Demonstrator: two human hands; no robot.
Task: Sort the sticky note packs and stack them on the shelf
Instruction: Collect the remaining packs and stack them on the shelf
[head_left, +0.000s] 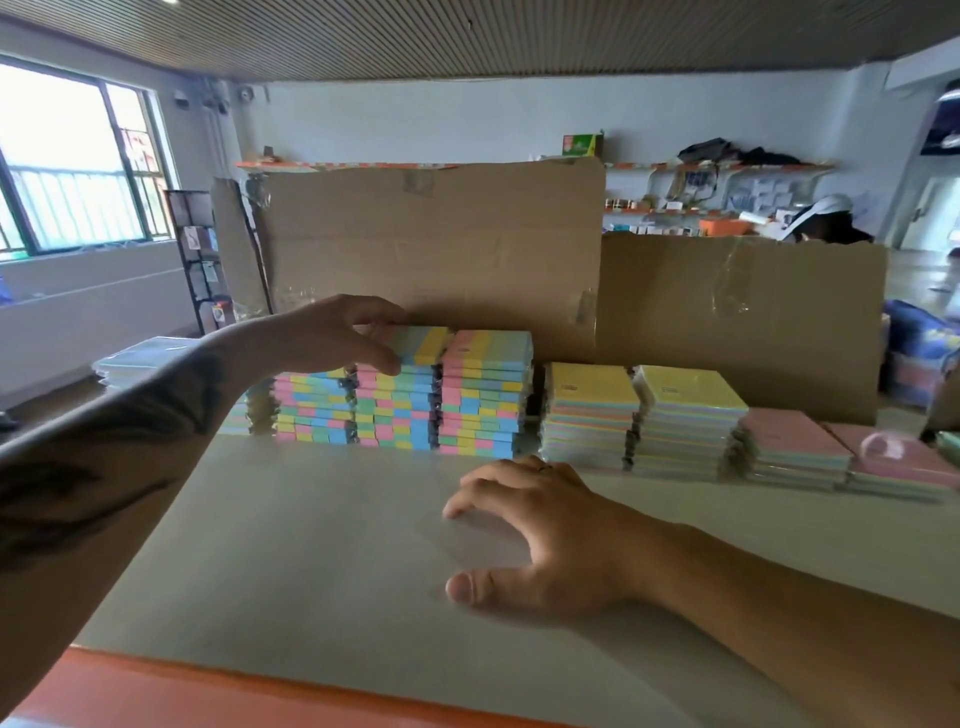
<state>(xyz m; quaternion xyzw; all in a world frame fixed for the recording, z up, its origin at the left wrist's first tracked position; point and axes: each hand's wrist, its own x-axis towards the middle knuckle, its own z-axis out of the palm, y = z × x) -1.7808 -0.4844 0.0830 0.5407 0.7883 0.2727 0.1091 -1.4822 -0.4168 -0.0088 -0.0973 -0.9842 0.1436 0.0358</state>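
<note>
Stacks of striped multicolour sticky note packs (485, 395) stand in a row on the pale shelf surface (311, 545). My left hand (337, 332) reaches over the second-tallest stack and grips the top striped pack (415, 345) between fingers and thumb. To the right stand two stacks of yellow-topped packs (592, 410) and lower stacks of pink-topped packs (795, 447). My right hand (535, 530) hovers over the bare shelf in front of the stacks, fingers spread and loosely curved, holding nothing.
Cardboard sheets (436, 249) stand upright behind the stacks. The shelf has an orange front edge (208, 691). Clear-wrapped packs (140, 361) lie at far left. A window is on the left wall; cluttered shelves and a person are in the far right background.
</note>
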